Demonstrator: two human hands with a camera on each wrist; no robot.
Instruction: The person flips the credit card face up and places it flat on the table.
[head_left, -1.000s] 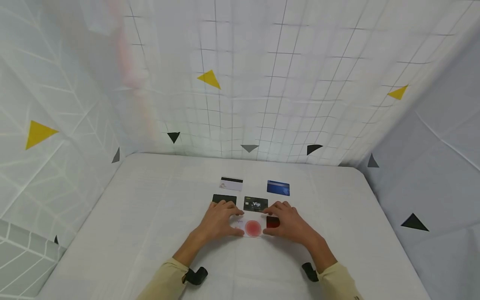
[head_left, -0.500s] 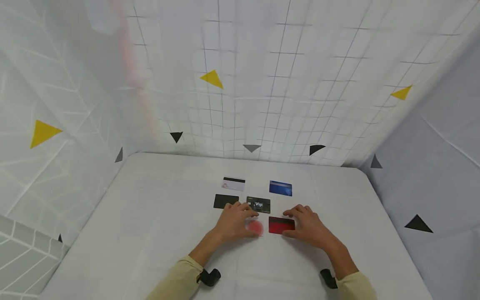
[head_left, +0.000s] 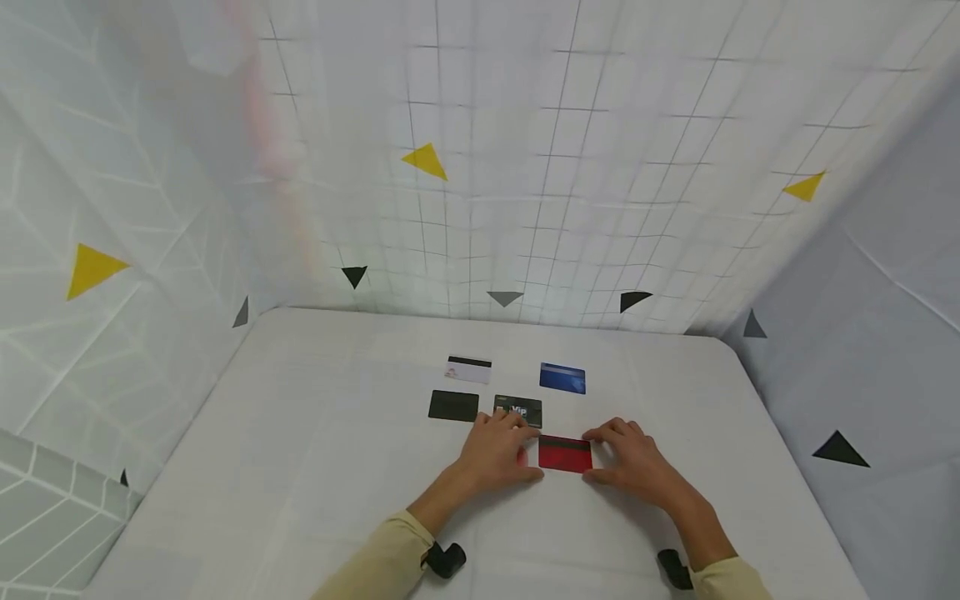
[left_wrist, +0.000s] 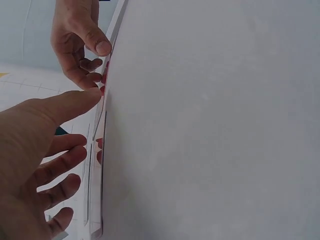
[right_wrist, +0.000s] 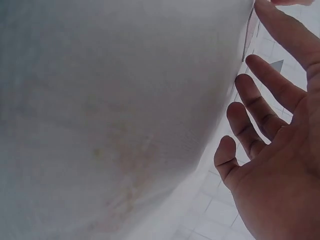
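A red card with a dark stripe (head_left: 566, 456) lies flat on the white table. My left hand (head_left: 491, 454) has its fingertips and thumb at the card's left edge, while my right hand (head_left: 633, 462) has fingertips and thumb at its right edge. Beneath the left hand a white card with a red circle (head_left: 522, 457) is mostly hidden. The left fingers also overlap a black card marked "Vip" (head_left: 531, 410). In the left wrist view the left hand (left_wrist: 30, 145) shows its thumb and fingers spread apart. In the right wrist view the right hand (right_wrist: 285, 170) has loosely bent fingers.
A plain black card (head_left: 453, 405) lies left of the "Vip" card. Farther back are a pale card with a black stripe (head_left: 468, 370) and a blue card (head_left: 562, 377). White cloth walls (head_left: 480, 208) with yellow and black triangles surround the table (head_left: 337, 433).
My left hand has shifted right, off the white card's left side, to the red card. My right hand has moved right, uncovering the red card, and is at its right edge.
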